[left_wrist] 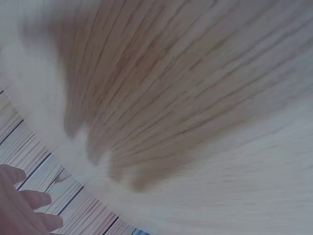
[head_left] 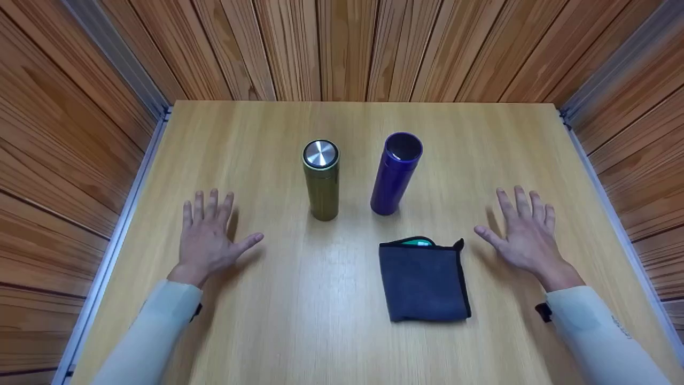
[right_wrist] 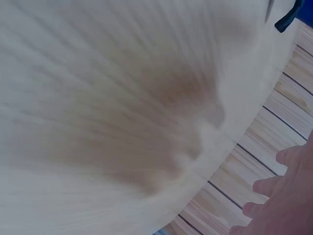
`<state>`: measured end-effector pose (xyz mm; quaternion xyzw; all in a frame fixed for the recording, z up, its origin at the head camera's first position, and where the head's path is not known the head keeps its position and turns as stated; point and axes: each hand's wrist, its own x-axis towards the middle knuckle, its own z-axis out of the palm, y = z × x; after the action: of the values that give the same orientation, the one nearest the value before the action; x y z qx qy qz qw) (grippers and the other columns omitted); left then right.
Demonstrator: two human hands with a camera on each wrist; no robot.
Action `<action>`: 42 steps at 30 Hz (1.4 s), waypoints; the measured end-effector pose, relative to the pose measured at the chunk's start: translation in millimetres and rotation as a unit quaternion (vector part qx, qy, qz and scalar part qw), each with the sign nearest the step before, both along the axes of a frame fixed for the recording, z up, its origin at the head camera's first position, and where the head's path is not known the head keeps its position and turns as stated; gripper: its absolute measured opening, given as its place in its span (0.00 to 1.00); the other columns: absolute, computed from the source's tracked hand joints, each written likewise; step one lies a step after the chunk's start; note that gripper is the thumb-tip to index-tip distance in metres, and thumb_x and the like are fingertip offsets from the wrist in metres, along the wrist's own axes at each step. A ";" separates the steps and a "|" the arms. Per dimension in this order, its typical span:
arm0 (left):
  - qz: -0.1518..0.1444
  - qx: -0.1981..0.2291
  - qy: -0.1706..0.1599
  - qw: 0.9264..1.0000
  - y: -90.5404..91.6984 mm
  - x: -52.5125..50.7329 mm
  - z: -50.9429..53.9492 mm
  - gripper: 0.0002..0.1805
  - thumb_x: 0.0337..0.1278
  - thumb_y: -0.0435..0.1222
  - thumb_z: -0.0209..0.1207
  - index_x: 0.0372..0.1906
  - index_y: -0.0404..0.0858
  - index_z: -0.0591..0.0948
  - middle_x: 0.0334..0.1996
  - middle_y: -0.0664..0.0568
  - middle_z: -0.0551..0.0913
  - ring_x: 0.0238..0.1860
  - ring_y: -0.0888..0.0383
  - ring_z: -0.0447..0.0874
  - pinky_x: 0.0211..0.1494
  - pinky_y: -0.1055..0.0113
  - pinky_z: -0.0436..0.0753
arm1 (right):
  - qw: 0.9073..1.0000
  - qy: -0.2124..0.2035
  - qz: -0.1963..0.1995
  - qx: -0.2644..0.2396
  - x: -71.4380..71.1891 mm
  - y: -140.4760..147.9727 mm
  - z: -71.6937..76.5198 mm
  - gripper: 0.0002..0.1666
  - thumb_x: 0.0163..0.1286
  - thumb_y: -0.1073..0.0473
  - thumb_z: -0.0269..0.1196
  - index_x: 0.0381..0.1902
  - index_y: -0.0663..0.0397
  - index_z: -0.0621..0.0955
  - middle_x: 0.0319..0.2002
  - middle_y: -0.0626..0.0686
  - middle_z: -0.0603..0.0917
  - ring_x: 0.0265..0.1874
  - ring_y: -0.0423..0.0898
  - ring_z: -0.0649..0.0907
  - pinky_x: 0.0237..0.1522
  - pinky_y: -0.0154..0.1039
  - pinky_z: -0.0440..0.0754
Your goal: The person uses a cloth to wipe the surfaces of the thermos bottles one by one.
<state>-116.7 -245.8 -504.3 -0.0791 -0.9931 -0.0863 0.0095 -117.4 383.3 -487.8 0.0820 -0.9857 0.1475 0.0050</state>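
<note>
My left hand [head_left: 207,241] hovers palm down over the left part of the table, fingers spread and holding nothing. On the right, my right hand [head_left: 526,238] is likewise spread, with its shadow on the wood beside it. An olive-green flask [head_left: 324,192] with a shiny metal lid stands upright between the hands. To its right stands a purple flask [head_left: 393,182] whose dark mouth shows no lid. Nearer to me lies a dark blue cloth or pouch [head_left: 425,283] with black edging and a bit of green at its top. It is nearest to my right hand.
The light wooden table [head_left: 256,321] has metal rails [head_left: 115,240] along both sides. Wood-plank walls [head_left: 347,48] enclose it at the back, left and right. In the wrist views, hand shadows fall on the tabletop.
</note>
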 end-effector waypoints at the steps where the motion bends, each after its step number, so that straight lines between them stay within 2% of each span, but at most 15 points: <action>1: 0.000 0.002 0.000 1.000 0.1 0.1 -0.1 0.62 0.54 0.79 0.47 0.82 0.41 0.52 0.81 0.33 0.47 0.80 0.30 0.35 0.77 0.37 0.31 | 1.000 0.001 0.001 0.000 0.5 -1.7 0.2 0.57 0.71 0.29 0.57 0.84 0.50 0.47 0.80 0.69 0.44 0.78 0.71 0.39 0.70 0.72 0.26; 11: -0.010 0.013 -0.009 1.000 0.7 -0.1 1.1 0.62 0.54 0.78 0.47 0.82 0.41 0.52 0.81 0.34 0.46 0.80 0.31 0.34 0.77 0.38 0.29 | 1.000 0.016 0.015 0.001 8.5 -21.2 1.8 0.58 0.69 0.28 0.59 0.83 0.51 0.51 0.81 0.66 0.47 0.78 0.70 0.43 0.72 0.70 0.30; 24: -0.013 0.011 -0.012 1.000 3.7 0.9 2.3 0.62 0.55 0.78 0.47 0.83 0.41 0.51 0.81 0.34 0.45 0.80 0.31 0.34 0.78 0.38 0.30 | 0.998 0.044 0.054 -0.004 19.0 -47.2 5.6 0.58 0.66 0.28 0.64 0.82 0.49 0.57 0.80 0.65 0.52 0.77 0.70 0.49 0.73 0.69 0.36; 30: -0.007 -0.005 -0.004 1.000 6.3 0.3 -0.1 0.63 0.53 0.80 0.44 0.82 0.40 0.52 0.81 0.33 0.46 0.80 0.31 0.36 0.78 0.37 0.31 | 0.996 0.044 0.072 -0.001 23.8 -56.0 3.0 0.58 0.65 0.27 0.64 0.82 0.48 0.57 0.79 0.65 0.53 0.76 0.70 0.51 0.73 0.69 0.37; 42: -0.016 0.000 -0.008 1.000 8.1 0.4 1.9 0.63 0.53 0.81 0.43 0.83 0.41 0.51 0.81 0.34 0.46 0.80 0.32 0.35 0.78 0.38 0.31 | 0.994 0.045 0.100 0.026 31.7 -77.5 4.8 0.60 0.59 0.22 0.65 0.78 0.50 0.65 0.77 0.63 0.61 0.74 0.66 0.57 0.71 0.67 0.48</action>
<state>-116.3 -237.7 -502.4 -0.0944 -0.9917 -0.0872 0.0003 -85.7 305.8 -483.0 0.1872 -0.9746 0.1182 0.0322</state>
